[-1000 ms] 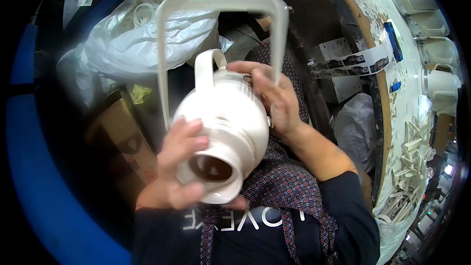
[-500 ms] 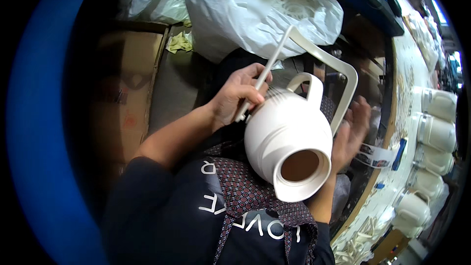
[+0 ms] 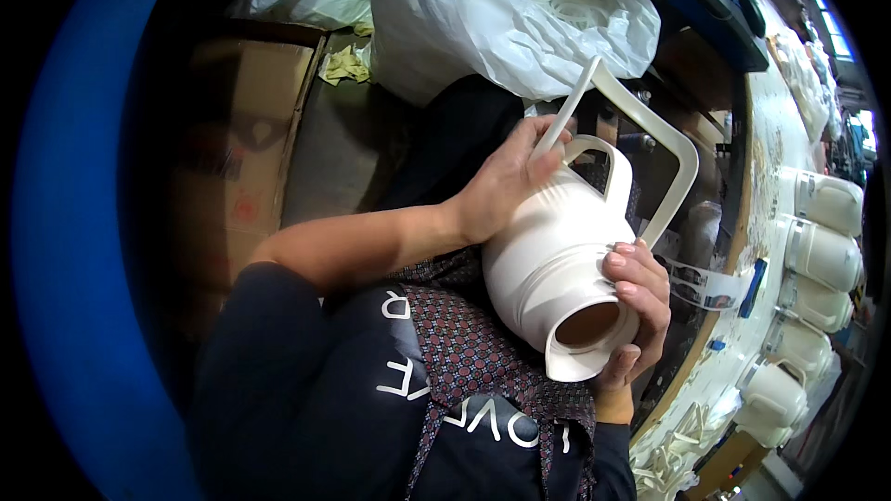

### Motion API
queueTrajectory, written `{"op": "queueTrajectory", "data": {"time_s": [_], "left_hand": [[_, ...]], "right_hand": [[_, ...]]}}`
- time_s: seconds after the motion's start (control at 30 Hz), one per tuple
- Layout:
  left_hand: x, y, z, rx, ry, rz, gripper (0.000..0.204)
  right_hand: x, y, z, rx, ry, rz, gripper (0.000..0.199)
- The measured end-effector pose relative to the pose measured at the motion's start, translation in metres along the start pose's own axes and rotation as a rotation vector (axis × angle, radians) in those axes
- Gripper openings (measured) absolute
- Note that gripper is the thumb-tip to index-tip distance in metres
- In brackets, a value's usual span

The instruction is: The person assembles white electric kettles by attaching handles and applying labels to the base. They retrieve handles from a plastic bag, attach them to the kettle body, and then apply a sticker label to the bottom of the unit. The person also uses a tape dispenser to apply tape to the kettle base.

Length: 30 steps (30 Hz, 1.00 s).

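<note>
A white jug (image 3: 543,237) lies tilted across my lap, its round mouth and pouring lip toward me and its brownish inside showing. A fixed loop grip stands on its far side. Around the body runs a large angular white carrying handle (image 3: 685,153). My left hand (image 3: 506,181) is closed on one arm of that carrying handle, with the palm against the jug's side. My right hand (image 3: 640,306) wraps round the jug's neck from the right, fingers on top and thumb by the rim. Where the handle's ends meet the body is hidden.
A white sack (image 3: 436,28) of translucent rings stands ahead. Cardboard boxes (image 3: 264,130) are at left, beside crumpled yellow paper (image 3: 345,65). On the right, a worn bench (image 3: 766,186) bears several white jugs (image 3: 824,250), a blue tool (image 3: 753,289) and a pile of white strips (image 3: 682,445).
My right hand has come from beside the carrying handle onto the jug's neck. My left hand has slid up along the handle's arm. Jug and handle have shifted slightly right.
</note>
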State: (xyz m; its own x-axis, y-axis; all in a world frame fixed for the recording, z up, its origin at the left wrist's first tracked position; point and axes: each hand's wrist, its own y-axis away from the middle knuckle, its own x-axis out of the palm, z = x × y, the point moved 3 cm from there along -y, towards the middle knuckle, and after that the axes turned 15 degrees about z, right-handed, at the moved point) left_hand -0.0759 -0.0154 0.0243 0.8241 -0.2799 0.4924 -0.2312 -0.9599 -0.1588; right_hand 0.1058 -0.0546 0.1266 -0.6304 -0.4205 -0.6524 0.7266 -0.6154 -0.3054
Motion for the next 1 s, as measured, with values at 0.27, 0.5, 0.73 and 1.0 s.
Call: {"op": "queueTrajectory", "data": {"time_s": [0.27,0.5,0.73,1.0], "left_hand": [[0.030,-0.014,-0.016,0.356,-0.641,0.535,0.040],[0.027,-0.069,-0.186,-0.008,-1.024,1.735,0.051],[0.044,-0.137,-0.066,-0.052,-0.501,0.691,0.021],[0.074,-0.032,0.124,-0.006,-0.795,0.856,0.016]], "right_hand": [[0.004,0.042,0.009,-0.412,0.228,-0.241,0.040],[0.018,0.013,-0.028,-0.008,-0.096,-0.301,0.075],[-0.075,0.095,-0.033,0.140,-0.708,-0.965,0.030],[-0.226,0.302,0.023,-0.084,-0.097,-1.516,0.015]]}}
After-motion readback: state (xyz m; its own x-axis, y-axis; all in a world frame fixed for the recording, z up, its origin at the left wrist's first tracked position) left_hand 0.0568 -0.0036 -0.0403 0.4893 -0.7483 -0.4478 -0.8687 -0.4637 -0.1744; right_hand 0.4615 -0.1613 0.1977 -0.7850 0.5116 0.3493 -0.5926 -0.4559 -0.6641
